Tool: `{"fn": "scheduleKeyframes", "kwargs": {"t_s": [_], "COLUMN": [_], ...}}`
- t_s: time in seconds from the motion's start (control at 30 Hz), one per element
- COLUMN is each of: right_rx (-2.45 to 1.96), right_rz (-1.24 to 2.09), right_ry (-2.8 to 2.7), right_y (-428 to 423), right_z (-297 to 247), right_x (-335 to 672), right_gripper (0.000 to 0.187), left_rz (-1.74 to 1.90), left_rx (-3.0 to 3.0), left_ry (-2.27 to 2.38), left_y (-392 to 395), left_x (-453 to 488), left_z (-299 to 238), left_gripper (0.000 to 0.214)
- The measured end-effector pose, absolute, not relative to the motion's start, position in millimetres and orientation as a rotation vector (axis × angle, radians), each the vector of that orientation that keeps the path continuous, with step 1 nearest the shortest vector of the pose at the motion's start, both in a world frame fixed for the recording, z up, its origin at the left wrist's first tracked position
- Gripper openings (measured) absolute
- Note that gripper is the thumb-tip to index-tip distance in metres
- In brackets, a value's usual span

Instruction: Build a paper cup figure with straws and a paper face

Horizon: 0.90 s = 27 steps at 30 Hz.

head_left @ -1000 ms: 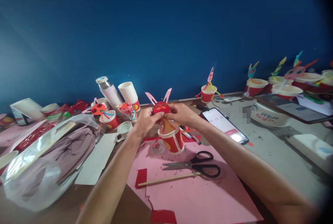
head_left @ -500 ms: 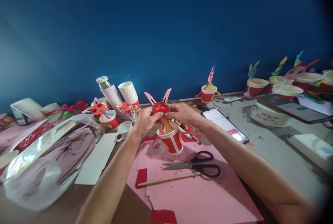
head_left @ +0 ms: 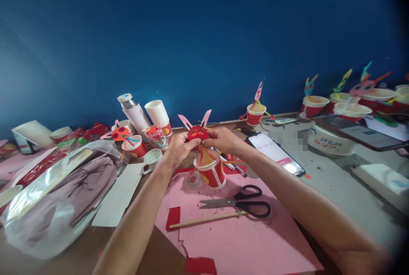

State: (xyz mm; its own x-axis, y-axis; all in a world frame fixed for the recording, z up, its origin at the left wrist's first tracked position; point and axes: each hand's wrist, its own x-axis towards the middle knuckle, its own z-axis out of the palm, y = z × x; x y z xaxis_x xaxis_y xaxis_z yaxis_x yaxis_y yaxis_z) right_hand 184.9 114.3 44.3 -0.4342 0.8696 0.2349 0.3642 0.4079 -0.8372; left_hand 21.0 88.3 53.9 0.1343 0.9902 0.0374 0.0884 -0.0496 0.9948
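Between my two hands is a red paper bunny head with pink ears and drawn lashes. My left hand pinches its left lower edge. My right hand pinches the right lower edge, thumbs close together. Directly below, a red-and-white paper cup stands slightly tilted, with orange and yellow strips rising from it toward the head. A roll of clear tape lies beside the cup's left side. Black-handled scissors and a thin wooden stick rest nearer me on a pink sheet.
Left are a plastic bag, a white mug, stacked cups and a thermos. At right lie a phone and a white bowl. Several decorated cups line the blue wall.
The bunny head and cup have shifted very slightly, the head tipping a little. Both hands keep their pinch on it. The phone's timer reading has advanced.
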Motion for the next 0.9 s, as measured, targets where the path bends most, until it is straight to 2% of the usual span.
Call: {"fn": "scheduleKeyframes", "kwargs": {"t_s": [0.3,0.9], "right_rx": [-1.093,-1.056], "right_rz": [0.926,0.863], "right_ry": [-1.979,-1.995], "right_y": [112.7,104.1], "right_z": [48.3,54.1], "right_x": [189.0,182.6], "right_gripper": [0.019,0.015], "left_rz": [1.03,1.311], "left_rx": [1.262,1.279], "left_ry": [1.031,1.302], "left_y": [86.8,84.7], "left_x": [18.8,35.3], "left_z": [56.8,52.1], "left_gripper": [0.022,0.005]}}
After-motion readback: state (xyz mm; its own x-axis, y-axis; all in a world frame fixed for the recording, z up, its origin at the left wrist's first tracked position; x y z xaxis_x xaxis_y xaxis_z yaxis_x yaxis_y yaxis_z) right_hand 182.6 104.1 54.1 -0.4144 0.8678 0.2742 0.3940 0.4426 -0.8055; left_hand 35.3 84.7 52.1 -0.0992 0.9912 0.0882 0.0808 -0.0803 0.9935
